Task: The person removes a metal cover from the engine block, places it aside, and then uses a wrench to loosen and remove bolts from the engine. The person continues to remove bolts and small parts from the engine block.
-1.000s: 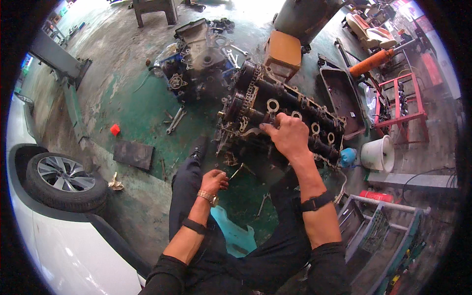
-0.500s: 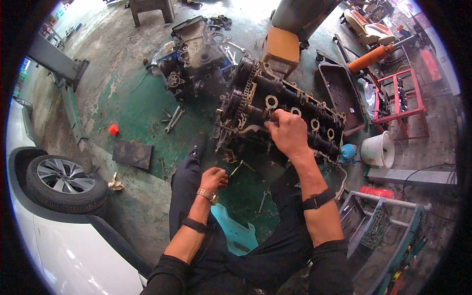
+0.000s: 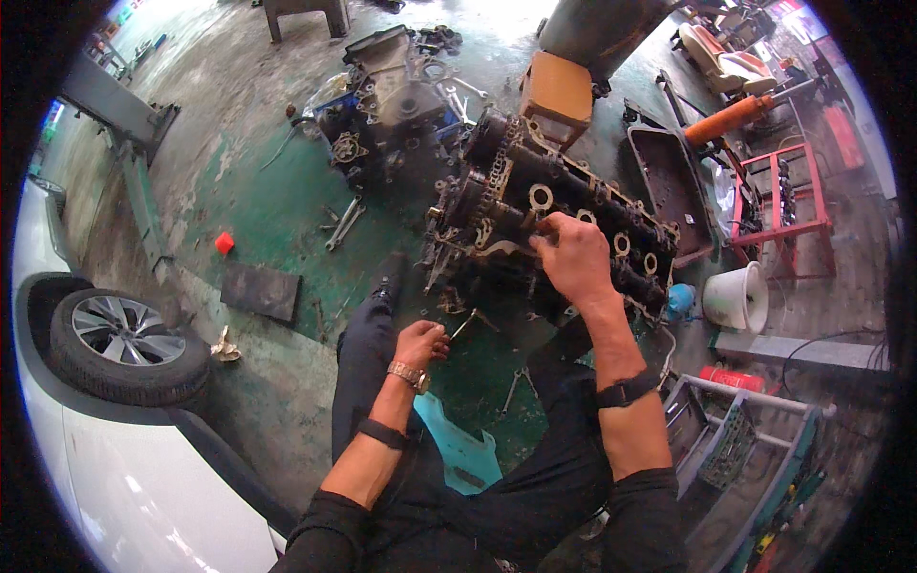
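A dark, greasy engine cylinder head (image 3: pixel 611 215) lies in front of me, with a timing chain (image 3: pixel 498 164) and sprockets at its left end. My right hand (image 3: pixel 578 253) reaches over its near side. The thumb and fingers are pinched together at the camshaft (image 3: pixel 506 215); whatever they grip is too small to make out. Lower left, above my leg, my left hand (image 3: pixel 420 344) has its fingers curled closed. A slim metal tool (image 3: pixel 463 326) shows just beyond its fingertips; I cannot tell whether the hand holds it.
Behind stands an engine block (image 3: pixel 392 100). Wrenches (image 3: pixel 342 224) lie on the floor left of the head. A stool (image 3: pixel 554 91), oil pan (image 3: pixel 669 181), white bucket (image 3: pixel 735 298) and tool cart (image 3: pixel 745 435) are around the right. A white car's wheel (image 3: pixel 124 339) is at left.
The whole view has shifted slightly, moving the scene a little right. My right hand stays pinched at the camshaft, and my left hand keeps its curled shape.
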A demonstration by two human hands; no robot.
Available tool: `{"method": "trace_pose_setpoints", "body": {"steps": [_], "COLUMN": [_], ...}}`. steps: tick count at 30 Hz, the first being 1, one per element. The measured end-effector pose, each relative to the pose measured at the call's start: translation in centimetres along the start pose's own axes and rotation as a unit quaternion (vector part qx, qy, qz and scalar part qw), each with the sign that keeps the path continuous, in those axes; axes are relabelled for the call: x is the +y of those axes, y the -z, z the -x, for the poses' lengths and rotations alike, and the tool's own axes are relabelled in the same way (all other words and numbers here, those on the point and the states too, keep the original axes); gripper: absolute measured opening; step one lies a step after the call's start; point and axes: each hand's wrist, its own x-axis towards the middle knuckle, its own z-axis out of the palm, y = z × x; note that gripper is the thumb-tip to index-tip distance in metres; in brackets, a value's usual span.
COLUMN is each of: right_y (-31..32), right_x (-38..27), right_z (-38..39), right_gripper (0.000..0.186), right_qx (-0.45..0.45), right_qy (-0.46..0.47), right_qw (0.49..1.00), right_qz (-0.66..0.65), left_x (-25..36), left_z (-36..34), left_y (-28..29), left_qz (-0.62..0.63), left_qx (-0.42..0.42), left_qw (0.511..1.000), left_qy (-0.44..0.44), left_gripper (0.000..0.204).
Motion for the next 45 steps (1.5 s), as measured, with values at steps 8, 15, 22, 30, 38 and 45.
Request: {"method": "trace_pose_setpoints", "body": {"steps": [8,15,22,30,38,45], "right_y": [0.1,1.2,-0.1,0.3,-0.3,-0.3], "right_x": [-1.2,-0.7,-0.3,-0.7,-0.4,-0.4], "right_z": [-0.5,-0.3,0.1,-0.2,-0.2,0.0], "right_gripper": [0.028,0.026,0.017,0.025,0.026,0.021], "right_qx": [-0.016,0.013,0.010,-0.063,-0.015,-0.011], "right_qy": [-0.057,-0.013,0.026,-0.061,0.003,-0.039], "right_qw": [0.995,1.000,1.000,0.994,1.000,0.998], "right_qz": [0.080,0.014,0.008,0.066,0.025,0.050], "left_x": [-0.2,-0.6,-0.8,-0.1,-0.3,-0.4], "left_z": [-0.2,-0.4,-0.8,-0.3,-0.3,-0.4], "left_y": [0.0,0.2,0.5,0.2,0.4,0.8], "left_qz": [0.003,0.009,0.025,-0.005,0.020,0.025], "left_qx": [0.005,0.004,-0.015,0.006,0.015,-0.001], "left_qw": [1.000,1.000,1.000,1.000,1.000,1.000], "left_qy": [0.007,0.006,0.006,0.006,0.008,0.007], "left_gripper": [0.018,0.019,0.019,0.020,0.020,0.021]}}
